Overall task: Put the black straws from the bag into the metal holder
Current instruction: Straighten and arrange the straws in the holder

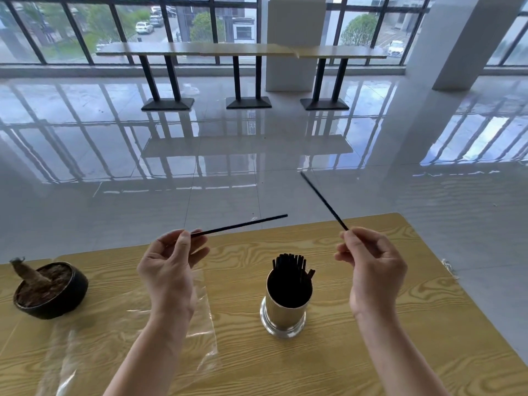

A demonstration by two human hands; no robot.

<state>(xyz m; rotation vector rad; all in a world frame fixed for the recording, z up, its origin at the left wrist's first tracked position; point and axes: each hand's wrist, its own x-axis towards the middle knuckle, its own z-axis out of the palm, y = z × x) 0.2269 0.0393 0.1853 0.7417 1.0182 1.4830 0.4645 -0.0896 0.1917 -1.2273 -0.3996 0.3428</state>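
Observation:
A shiny metal holder (283, 315) stands upright on the wooden table (371, 324), holding several black straws (290, 265) whose tops stick out. My left hand (168, 270) hovers left of the holder and pinches one black straw (245, 224) that points right and slightly up. Right of the holder, my right hand (371, 267) grips another black straw (323, 200) by its lower end, its tip slanting up and to the left. A clear plastic bag (137, 318) lies flat on the table under my left forearm; no straws are visible in it.
A dark round bowl (51, 290) with brown matter and a stub in it sits at the table's left. The table's far edge runs just behind my hands. Beyond lie a glossy tiled floor, a long bench table (240, 51) and a white pillar.

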